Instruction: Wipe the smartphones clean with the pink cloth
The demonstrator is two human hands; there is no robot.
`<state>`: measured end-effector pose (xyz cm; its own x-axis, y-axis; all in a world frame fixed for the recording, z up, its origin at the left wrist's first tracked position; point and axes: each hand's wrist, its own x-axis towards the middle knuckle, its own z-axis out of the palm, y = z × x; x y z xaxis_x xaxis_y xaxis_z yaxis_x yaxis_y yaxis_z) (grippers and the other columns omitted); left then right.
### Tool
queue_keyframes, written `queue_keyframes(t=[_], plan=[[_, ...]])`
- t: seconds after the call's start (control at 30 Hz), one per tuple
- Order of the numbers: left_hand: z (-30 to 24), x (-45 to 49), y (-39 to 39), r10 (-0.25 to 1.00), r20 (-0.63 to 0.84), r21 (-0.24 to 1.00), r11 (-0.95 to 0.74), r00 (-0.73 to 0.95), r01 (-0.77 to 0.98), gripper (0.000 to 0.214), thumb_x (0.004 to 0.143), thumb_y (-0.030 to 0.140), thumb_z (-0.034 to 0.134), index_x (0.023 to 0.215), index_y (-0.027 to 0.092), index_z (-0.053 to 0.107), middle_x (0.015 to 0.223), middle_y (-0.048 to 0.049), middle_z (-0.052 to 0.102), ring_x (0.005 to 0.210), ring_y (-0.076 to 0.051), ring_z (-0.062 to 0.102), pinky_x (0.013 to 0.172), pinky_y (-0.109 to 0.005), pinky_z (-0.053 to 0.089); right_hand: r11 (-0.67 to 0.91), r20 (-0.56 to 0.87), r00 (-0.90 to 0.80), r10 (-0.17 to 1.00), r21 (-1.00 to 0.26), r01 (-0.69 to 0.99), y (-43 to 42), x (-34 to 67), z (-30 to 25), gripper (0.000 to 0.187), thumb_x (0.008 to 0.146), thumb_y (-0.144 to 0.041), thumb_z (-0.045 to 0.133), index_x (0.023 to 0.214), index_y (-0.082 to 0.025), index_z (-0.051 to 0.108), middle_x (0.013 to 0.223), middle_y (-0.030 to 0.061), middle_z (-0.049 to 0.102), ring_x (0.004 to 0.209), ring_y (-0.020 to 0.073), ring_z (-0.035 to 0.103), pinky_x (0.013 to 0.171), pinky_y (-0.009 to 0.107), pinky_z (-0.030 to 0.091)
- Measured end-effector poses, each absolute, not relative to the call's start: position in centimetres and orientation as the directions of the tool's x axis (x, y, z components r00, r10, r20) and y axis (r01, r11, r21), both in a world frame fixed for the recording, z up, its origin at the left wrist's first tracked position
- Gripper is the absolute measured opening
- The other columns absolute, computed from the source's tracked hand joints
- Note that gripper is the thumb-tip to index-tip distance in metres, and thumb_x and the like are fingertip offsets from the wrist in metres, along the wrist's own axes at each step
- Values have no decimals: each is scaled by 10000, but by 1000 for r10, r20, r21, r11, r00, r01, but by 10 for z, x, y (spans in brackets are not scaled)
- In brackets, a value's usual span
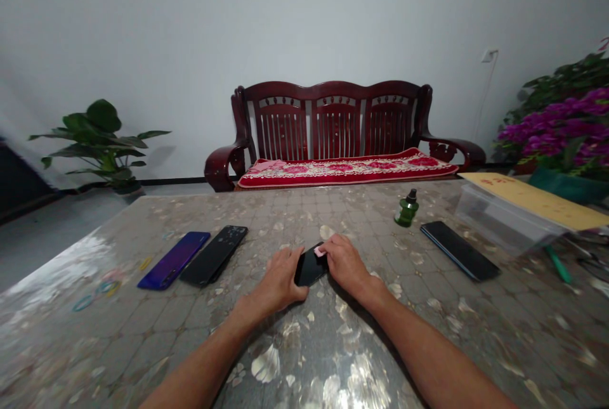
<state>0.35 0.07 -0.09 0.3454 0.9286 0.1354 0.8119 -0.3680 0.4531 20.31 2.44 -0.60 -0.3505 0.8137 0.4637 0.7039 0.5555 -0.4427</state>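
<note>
The left hand (283, 277) clasps a phone (311, 269), the right hand (343, 260) pinches pink cloth (319, 251); the worktop (280, 212) reaches well beyond them.

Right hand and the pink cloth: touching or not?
Touching. The head view shows the pink cloth under the fingertips of the right hand, over the dark phone.

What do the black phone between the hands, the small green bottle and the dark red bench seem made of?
Black rectangular phone: probably glass-fronted, from its smooth dark sheen.
Small green bottle with black top: glossy, seemingly translucent; plastic or glass.
Dark red slatted bench: likely varnished wood, given its glossy highlights and shaped slats.
</note>
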Motion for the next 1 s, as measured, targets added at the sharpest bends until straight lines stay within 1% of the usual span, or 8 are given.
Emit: queue_keyframes(t=[0.17, 0.27, 0.4, 0.5, 0.63, 0.8, 0.87, 1.0], plan=[[0, 4, 0, 912, 170, 522, -404, 373, 751, 845, 587, 165, 661, 1401, 145, 436, 1222, -142, 582, 1164, -342, 505, 1030, -461, 383, 679, 456, -514, 726, -364, 637, 11, 191, -3, 271, 866, -36, 515, 861, -203, 728, 833, 48, 634, 860, 183, 554, 784, 273, 447], [5, 3, -1, 915, 150, 550, -391, 374, 738, 831, 601, 181, 676, 1399, 151, 444, 1257, -148, 578, 1178, -344, 508, 1047, -468, 367, 633, 441, -474, 762, -355, 688, 15, 198, -2, 276, 874, -36, 503, 862, -199, 725, 842, 52, 635, 870, 186, 553, 791, 277, 443], [13, -9, -5, 925, 76, 485, -360, 373, 797, 884, 584, 250, 748, 1408, 159, 441, 1265, -151, 559, 1177, -349, 503, 1047, -459, 364, 511, 446, -333, 831, -374, 774, 28, 216, -3, 280, 897, -68, 484, 842, -203, 723, 840, 62, 635, 856, 197, 551, 796, 303, 443], [18, -21, -8, 935, 15, 414, -329, 355, 849, 913, 560, 282, 780, 1400, 145, 451, 1240, -156, 550, 1160, -353, 503, 1013, -430, 394, 509, 464, -313, 829, -394, 766, 30, 220, -3, 291, 908, -81, 470, 837, -212, 720, 833, 62, 637, 841, 197, 552, 805, 313, 446], [25, -27, -14, 932, -12, 424, -323, 361, 846, 830, 616, 233, 736, 1393, 160, 452, 1163, -128, 588, 1112, -315, 538, 969, -383, 423, 575, 460, -394, 796, -372, 729, 18, 205, -2, 289, 876, -39, 485, 885, -209, 718, 876, 69, 630, 877, 198, 548, 812, 303, 448], [30, -22, -25, 924, 19, 408, -356, 383, 840, 754, 672, 191, 694, 1387, 186, 454, 1175, -144, 631, 1120, -338, 560, 975, -419, 420, 670, 423, -525, 738, -370, 643, 8, 190, -2, 329, 835, 11, 483, 883, -205, 727, 884, 59, 635, 900, 193, 552, 806, 279, 450], [32, -20, -29, 916, 16, 395, -373, 400, 839, 727, 699, 177, 678, 1388, 182, 449, 1191, -155, 640, 1138, -342, 564, 976, -419, 421, 640, 429, -482, 764, -406, 653, 12, 194, -2, 333, 837, 9, 478, 878, -199, 735, 867, 58, 646, 893, 187, 564, 821, 281, 454], [35, -19, -29, 912, -11, 348, -381, 410, 857, 622, 763, 193, 647, 1364, 182, 486, 1137, -155, 681, 1081, -333, 612, 918, -391, 453, 530, 494, -275, 825, -505, 682, 28, 211, 2, 341, 827, -6, 476, 898, -195, 751, 865, 63, 668, 878, 184, 595, 836, 298, 467]])
